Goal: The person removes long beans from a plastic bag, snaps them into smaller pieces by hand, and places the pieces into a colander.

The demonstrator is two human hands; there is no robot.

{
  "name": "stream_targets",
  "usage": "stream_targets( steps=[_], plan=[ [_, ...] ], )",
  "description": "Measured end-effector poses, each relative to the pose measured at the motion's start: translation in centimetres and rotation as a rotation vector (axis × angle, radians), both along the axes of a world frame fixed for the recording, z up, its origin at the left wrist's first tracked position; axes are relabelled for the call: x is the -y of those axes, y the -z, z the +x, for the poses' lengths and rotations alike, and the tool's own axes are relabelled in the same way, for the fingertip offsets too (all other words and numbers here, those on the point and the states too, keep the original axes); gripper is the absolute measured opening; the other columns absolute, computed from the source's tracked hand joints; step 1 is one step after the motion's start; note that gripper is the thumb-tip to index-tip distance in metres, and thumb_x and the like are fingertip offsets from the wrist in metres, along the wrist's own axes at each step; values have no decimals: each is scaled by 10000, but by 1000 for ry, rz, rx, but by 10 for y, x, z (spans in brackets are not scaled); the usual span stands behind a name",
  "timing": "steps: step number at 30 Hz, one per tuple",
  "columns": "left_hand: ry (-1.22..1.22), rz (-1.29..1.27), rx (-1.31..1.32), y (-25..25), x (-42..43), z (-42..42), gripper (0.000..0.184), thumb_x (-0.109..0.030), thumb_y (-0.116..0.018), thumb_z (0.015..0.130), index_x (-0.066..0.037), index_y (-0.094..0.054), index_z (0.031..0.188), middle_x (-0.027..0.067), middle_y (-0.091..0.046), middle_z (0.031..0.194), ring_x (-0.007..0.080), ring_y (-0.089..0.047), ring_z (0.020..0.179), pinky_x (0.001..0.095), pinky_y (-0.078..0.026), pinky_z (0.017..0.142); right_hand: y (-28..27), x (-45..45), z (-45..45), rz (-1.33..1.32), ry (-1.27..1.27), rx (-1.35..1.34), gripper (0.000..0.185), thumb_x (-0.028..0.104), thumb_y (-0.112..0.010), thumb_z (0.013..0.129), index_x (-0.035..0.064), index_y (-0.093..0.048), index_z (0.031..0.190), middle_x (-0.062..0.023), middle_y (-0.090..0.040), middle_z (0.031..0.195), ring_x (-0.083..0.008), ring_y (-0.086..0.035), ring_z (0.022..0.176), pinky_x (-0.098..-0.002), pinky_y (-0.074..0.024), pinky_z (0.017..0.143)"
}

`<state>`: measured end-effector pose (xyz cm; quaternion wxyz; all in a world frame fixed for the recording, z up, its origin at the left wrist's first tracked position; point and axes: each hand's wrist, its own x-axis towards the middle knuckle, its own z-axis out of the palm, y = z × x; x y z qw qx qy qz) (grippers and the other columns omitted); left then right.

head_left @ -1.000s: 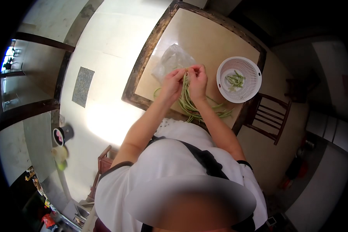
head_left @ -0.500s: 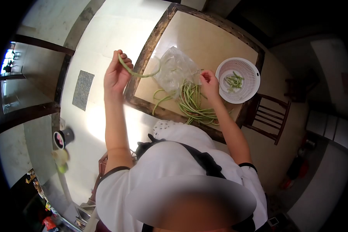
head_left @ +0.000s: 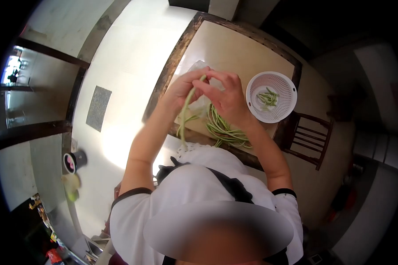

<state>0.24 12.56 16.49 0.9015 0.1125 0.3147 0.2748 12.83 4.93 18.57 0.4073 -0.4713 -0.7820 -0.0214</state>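
Observation:
A long green bean [head_left: 186,110] hangs from between my two hands, its upper end at the fingertips and its lower end near the table's front edge. My left hand [head_left: 185,88] is closed around its upper part. The fingers of my right hand [head_left: 225,95] pinch at the top end, touching my left fingertips. Below my hands, a bunch of long beans [head_left: 225,132] lies along the near side of the table. A clear plastic bag [head_left: 199,65] lies behind my hands and is mostly hidden by them.
A white plastic colander [head_left: 251,104] with short bean pieces [head_left: 268,98] stands at the right of the wood-framed table [head_left: 261,53]. To the right is a wooden chair [head_left: 311,139]. A bin [head_left: 75,161] stands on the floor at the left.
My left hand has moved right with the long bean, and my right hand has risen from the bunch to meet it. The bean now hangs downward.

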Motion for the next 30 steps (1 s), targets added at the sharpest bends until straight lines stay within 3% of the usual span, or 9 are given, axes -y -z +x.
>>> stream_targets(
  steps=[6, 8, 11, 13, 14, 16, 19, 23, 30],
  plan=[
    [202, 129, -59, 1, 22, 23, 246, -83, -582, 754, -16, -529, 985, 3, -542, 792, 46, -516, 666, 159, -430, 545, 23, 17, 28, -84, 185, 49, 140, 81, -569, 680, 119, -581, 814, -11, -530, 829, -207, -482, 801, -321, -352, 738],
    [100, 923, -327, 20, 28, 19, 326, -65, -587, 742, -13, -509, 1054, 17, -545, 830, 59, -516, 731, 174, -434, 635, 29, 21, 42, -162, 255, -11, 88, 86, -562, 691, 96, -568, 778, -19, -538, 772, -217, -495, 765, -327, -361, 713],
    [38, 848, -270, 24, 35, 17, 333, -51, -570, 755, -7, -499, 1077, 29, -551, 871, 74, -514, 772, 187, -427, 691, 49, 30, 54, -339, 237, -216, 54, 95, -546, 737, 58, -535, 774, -73, -519, 669, -245, -483, 629, -308, -375, 608],
    [-65, 700, -232, 37, 33, 13, 267, -56, -535, 794, 15, -510, 1051, 45, -560, 899, 71, -511, 763, 184, -418, 692, 70, 38, 51, -761, 215, -522, 81, 113, -506, 796, 33, -504, 783, -61, -484, 607, -192, -455, 545, -264, -356, 514],
    [-63, 701, -232, 42, 31, 14, 267, -56, -535, 794, 15, -510, 1051, 45, -560, 899, 71, -511, 763, 184, -418, 692, 79, 40, 48, -761, 216, -523, 81, 113, -506, 796, 33, -504, 783, -61, -484, 607, -192, -455, 545, -264, -356, 514],
    [-164, 609, -218, 47, 29, 15, 226, -75, -525, 810, 29, -529, 1011, 53, -564, 910, 69, -507, 734, 188, -416, 676, 88, 41, 36, -872, 76, -957, 121, 138, -444, 847, 35, -479, 793, -4, -428, 579, -95, -395, 504, -204, -320, 475],
    [-200, 692, -265, 43, 26, 16, 209, -83, -526, 811, 31, -543, 985, 48, -570, 893, 69, -498, 705, 192, -412, 665, 80, 43, 23, -908, -37, -1313, 119, 139, -412, 857, 45, -462, 805, 38, -384, 588, -37, -348, 500, -176, -289, 458],
    [-180, 819, -347, 38, 32, 16, 185, -85, -522, 814, 29, -561, 954, 49, -575, 875, 74, -496, 707, 194, -411, 670, 81, 42, 18, -879, 24, -1346, 109, 145, -391, 863, 69, -441, 803, 43, -366, 589, -31, -319, 491, -156, -259, 444],
    [-288, 827, -365, 48, 51, 27, 176, -75, -536, 804, 31, -569, 941, 57, -580, 875, 91, -508, 733, 207, -411, 695, 86, 30, 10, -796, 49, -1979, 132, 174, -373, 870, 108, -403, 759, 33, -341, 601, -58, -319, 506, -200, -282, 466]
  ],
)
